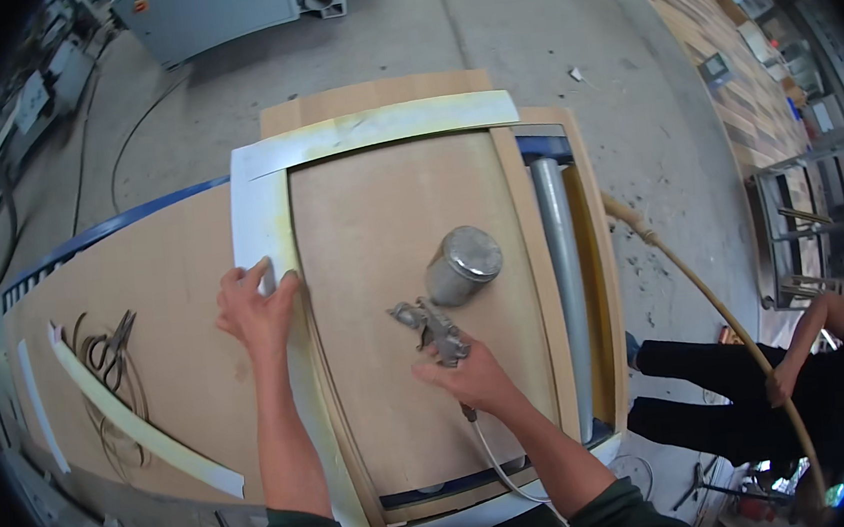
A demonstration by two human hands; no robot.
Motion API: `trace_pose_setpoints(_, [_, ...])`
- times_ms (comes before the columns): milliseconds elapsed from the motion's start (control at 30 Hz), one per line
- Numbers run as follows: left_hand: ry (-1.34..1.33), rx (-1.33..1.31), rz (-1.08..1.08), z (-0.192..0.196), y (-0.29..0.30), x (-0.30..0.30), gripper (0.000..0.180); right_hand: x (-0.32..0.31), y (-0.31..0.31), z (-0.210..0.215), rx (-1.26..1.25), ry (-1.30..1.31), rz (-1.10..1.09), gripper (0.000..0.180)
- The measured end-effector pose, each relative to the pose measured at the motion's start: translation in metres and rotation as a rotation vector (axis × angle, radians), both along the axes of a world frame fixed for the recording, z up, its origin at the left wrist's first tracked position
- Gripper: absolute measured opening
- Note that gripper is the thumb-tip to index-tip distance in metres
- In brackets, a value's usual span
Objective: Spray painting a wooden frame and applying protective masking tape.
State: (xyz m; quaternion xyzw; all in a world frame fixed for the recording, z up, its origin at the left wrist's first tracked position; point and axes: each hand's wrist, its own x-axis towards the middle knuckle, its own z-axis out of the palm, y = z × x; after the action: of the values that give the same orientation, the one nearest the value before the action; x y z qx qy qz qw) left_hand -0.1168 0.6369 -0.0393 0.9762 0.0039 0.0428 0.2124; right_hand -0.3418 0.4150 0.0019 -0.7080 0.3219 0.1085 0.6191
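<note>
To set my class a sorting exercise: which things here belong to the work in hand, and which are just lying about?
In hand, it seems:
- spray gun, in the right hand
- metal cup
- white strip, under the left hand
- wooden frame

Apparently lying about:
- scissors
- curved strip

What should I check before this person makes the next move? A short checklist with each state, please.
1. Grip on the silver metal spray gun: ok; the bare right hand holds it.
2. Slim pale hose joined to the gun: ok; it runs from the handle's lower end.
3. Long white strip with yellowish edges attended: ok; the bare left hand touches it. Whether it pinches or only presses: cannot tell.
4. Right-hand light-wood rail covered with white strip: not ok; its wood shows.
5. Contents of the grey cylindrical metal cup: cannot tell; its lid hides them.
</note>
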Motion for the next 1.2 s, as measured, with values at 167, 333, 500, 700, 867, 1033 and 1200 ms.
trace_pose_setpoints(167, [0.049,0.002,0.038,0.004,-0.007,0.0,0.053,-0.004,-0.095,0.021,-0.164,-0.065,0.579,0.047])
trace_pose_setpoints(333, [-0.057,0.009,0.015,-0.006,0.005,-0.004,0.05,0.117,-0.161,0.088,-0.916,0.187,0.416,0.034])
trace_pose_setpoints(500, [0.028,-0.063,0.044,0.006,-0.01,-0.007,0.049,0.262,-0.122,0.045,-1.123,-0.509,0.593,0.052])
trace_pose_setpoints(700, [0.063,-0.088,0.053,0.008,-0.01,-0.006,0.049,0.338,-0.058,-0.016,-1.218,-0.579,0.851,0.061])
trace_pose_setpoints(867, [0.042,-0.128,0.031,0.008,-0.005,-0.005,0.052,0.363,-0.058,-0.02,-1.132,-0.442,0.826,0.051])
trace_pose_setpoints(1033, [0.034,-0.14,0.023,0.008,-0.004,-0.004,0.052,0.368,-0.059,-0.014,-1.107,-0.394,0.84,0.052])
trace_pose_setpoints(1200, [0.03,-0.121,0.017,0.006,-0.006,-0.005,0.052,0.366,-0.068,-0.028,-1.118,-0.485,0.83,0.049])
